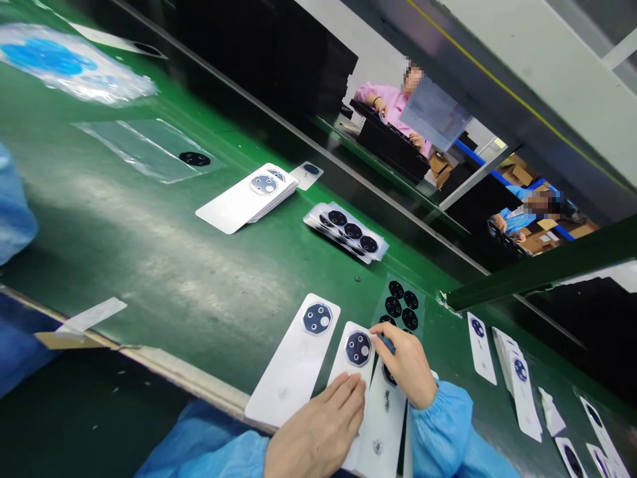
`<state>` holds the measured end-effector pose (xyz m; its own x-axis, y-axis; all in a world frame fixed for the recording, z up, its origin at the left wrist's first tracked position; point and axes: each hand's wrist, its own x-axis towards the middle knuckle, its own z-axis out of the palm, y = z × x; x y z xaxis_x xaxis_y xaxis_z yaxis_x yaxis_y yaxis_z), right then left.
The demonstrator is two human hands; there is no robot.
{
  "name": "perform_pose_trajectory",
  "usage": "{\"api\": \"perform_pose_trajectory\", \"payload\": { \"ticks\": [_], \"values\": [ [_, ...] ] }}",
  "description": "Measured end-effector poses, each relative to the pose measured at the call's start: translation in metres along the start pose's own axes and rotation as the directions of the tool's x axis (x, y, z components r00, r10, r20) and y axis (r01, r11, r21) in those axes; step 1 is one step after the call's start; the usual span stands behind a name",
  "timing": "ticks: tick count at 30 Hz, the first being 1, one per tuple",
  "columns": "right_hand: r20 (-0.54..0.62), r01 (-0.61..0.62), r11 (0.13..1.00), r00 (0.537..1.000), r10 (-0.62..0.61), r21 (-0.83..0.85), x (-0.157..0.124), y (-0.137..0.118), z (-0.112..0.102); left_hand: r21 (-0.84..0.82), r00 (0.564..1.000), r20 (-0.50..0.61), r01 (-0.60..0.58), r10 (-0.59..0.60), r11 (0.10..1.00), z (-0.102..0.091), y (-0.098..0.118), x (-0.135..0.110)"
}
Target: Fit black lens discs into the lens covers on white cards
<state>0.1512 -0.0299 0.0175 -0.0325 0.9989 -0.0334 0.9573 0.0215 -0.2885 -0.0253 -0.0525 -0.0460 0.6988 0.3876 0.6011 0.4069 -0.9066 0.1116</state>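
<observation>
My left hand (318, 428) lies flat, fingers stretched out together, on the lower part of a white phone back panel (343, 362). Near the top of that panel is a dark octagonal camera patch (357, 348) with round holes. My right hand (405, 362) has its thumb and index finger pinched at the patch's upper right side; whatever is between the tips is too small to make out. To the left lies another white panel (293, 365) with a similar patch. A third panel (381, 425), with dark marks, is partly under my right hand.
Beyond my hands lie a sheet of black stickers (411, 300) and a stack of sticker sheets (346, 232). A pile of white panels (239, 202), a clear film (144, 149) and a plastic bag (70, 63) are farther left. More panels (520, 388) lie right, past a green post (542, 255).
</observation>
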Motion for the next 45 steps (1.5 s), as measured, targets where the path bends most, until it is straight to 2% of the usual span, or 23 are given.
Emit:
{"api": "perform_pose_trajectory", "payload": {
  "ticks": [3,7,13,18,23,30,34,37,40,43,45],
  "values": [
    [0.036,-0.041,0.999,0.999,0.041,0.01,0.015,-0.002,0.001,-0.004,1.0,0.007,-0.004,0.004,1.0,0.0,-0.001,0.0],
    [0.119,-0.024,1.0,0.993,0.023,0.009,0.026,-0.002,0.003,-0.027,1.0,0.007,-0.003,0.003,1.0,0.003,-0.001,-0.001],
    [0.208,0.076,0.997,0.976,-0.071,-0.015,0.033,-0.001,-0.002,-0.041,1.0,0.014,-0.009,0.009,0.999,-0.001,-0.002,0.0],
    [0.207,0.167,0.983,0.967,-0.149,-0.076,0.032,0.0,0.0,-0.056,0.999,0.023,0.024,-0.023,0.998,-0.003,-0.002,0.001],
    [0.188,0.236,0.965,0.959,-0.213,-0.111,0.019,-0.001,0.005,-0.06,1.0,0.012,0.027,-0.026,0.998,-0.005,-0.002,0.001],
    [0.193,0.299,0.953,0.939,-0.286,-0.045,-0.02,-0.013,0.005,-0.071,0.998,-0.035,0.057,-0.06,0.996,-0.002,0.0,0.002],
    [0.077,0.285,0.951,0.952,-0.295,0.117,-0.047,-0.023,0.002,-0.068,0.999,0.026,0.021,-0.019,0.997,-0.008,-0.002,0.003],
    [-0.083,0.27,0.915,0.963,-0.257,0.299,-0.066,-0.029,0.006,-0.074,1.0,0.018,-0.016,0.017,0.997,-0.012,-0.006,0.003],
    [-0.22,0.189,0.896,0.97,-0.106,0.402,-0.085,-0.034,0.018,-0.061,0.999,0.023,-0.021,0.023,0.998,-0.014,-0.008,0.002],
    [-0.217,0.017,0.925,0.973,0.071,0.379,-0.095,-0.042,0.028,-0.048,0.999,0.049,-0.018,0.02,0.999,-0.014,-0.008,0.002],
    [-0.177,-0.002,0.935,0.982,0.069,0.354,-0.095,-0.049,0.028,-0.053,0.999,0.034,0.004,-0.002,0.999,-0.016,-0.008,0.002]
  ]
}}
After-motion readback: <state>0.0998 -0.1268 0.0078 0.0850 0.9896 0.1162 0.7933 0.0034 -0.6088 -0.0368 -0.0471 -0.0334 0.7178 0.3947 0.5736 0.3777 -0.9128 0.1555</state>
